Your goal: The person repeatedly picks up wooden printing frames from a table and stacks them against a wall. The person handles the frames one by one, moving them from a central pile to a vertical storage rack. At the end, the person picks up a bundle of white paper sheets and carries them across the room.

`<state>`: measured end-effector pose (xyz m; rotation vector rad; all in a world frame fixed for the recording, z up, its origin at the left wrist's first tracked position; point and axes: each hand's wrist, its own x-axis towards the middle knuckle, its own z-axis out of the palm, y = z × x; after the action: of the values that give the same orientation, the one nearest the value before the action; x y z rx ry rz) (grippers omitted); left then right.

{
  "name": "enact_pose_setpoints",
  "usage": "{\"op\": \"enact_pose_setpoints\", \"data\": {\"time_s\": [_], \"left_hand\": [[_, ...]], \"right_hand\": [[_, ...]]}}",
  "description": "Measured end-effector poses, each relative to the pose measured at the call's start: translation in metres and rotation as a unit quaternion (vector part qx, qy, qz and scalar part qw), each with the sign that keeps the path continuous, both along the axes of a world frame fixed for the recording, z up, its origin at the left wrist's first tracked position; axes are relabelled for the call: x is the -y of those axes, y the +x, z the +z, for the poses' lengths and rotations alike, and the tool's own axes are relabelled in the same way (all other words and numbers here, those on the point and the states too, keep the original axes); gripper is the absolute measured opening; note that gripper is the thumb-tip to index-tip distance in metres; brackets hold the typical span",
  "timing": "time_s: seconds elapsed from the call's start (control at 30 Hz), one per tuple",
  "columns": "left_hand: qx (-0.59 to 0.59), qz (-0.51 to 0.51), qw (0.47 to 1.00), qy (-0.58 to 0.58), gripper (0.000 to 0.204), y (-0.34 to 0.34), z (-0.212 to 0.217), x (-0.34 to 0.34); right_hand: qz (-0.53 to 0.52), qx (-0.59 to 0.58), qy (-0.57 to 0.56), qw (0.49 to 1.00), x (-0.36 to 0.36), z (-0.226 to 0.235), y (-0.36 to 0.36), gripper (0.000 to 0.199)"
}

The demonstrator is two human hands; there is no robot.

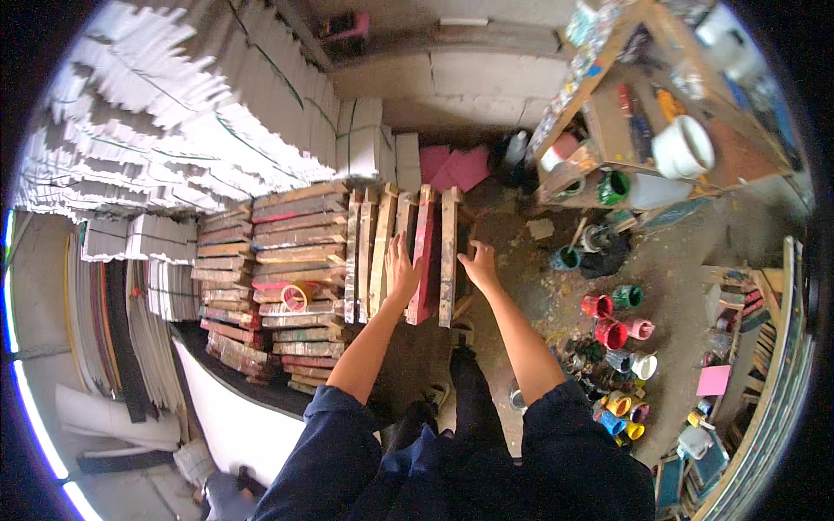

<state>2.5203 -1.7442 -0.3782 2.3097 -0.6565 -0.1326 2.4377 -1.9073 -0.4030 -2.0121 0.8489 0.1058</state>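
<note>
In front of me stands a row of paint-stained wooden frames on edge, among them a pale one point(380, 252), a red-painted one point(423, 286) and a bare wood one point(448, 260) at the right end. My left hand point(402, 271) lies over the row between the pale and the red frame, fingers stretched out. It seems to touch the wood, but grips nothing that I can see. Just right of the end frame hovers my right hand point(479, 265), thumb and fingers apart and nothing in it. Whether its fingertips touch that frame, I cannot tell.
Stacked wooden frames point(300, 239) with a tape roll point(296, 298) on top lie left. Behind them rise bundled white sheets point(287, 113). Open paint pots point(611, 333) stand on the stained floor at right, below a wooden shelf point(599, 130). A person point(228, 497) is at lower left.
</note>
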Motion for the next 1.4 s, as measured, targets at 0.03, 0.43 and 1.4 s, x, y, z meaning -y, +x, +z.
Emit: {"op": "enact_pose_setpoints", "data": {"time_s": [0.03,0.43,1.4], "left_hand": [[0.014,-0.010,1.000,-0.020,0.068,-0.005,0.015,0.000],[-0.034,-0.339,0.938,-0.061,0.058,-0.243,0.086,-0.052],[-0.114,-0.261,0.955,0.085,0.026,-0.423,0.013,-0.315]], "right_hand": [[-0.001,0.008,-0.006,1.000,0.004,0.018,-0.012,0.059],[-0.204,0.104,-0.273,0.934,-0.109,0.032,-0.460,0.034],[-0.436,-0.077,0.155,0.883,-0.468,-0.060,-0.788,0.023]]}}
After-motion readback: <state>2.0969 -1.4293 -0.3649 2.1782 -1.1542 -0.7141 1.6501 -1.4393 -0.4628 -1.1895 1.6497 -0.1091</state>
